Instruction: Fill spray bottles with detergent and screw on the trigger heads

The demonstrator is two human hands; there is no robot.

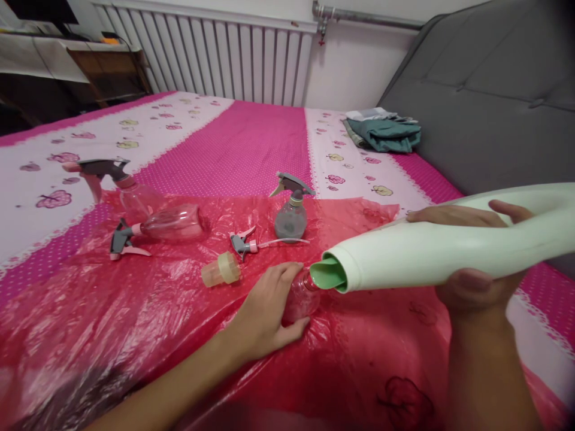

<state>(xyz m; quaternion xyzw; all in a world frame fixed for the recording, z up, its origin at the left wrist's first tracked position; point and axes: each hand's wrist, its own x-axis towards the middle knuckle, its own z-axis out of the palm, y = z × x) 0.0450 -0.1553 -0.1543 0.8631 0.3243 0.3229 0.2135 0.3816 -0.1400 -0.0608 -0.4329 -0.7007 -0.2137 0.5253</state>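
Bottle rests within the curved fingers of the left hand; the right hand grips the container. Steady the spout at the neck, tilt gradually; flow is indiscernible.

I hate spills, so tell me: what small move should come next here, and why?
Probably have the right hand tip the pale jug slightly further, slowly: its green spout is at the mouth of the small bottle, which the left hand holds, and I can't make out any liquid flowing.
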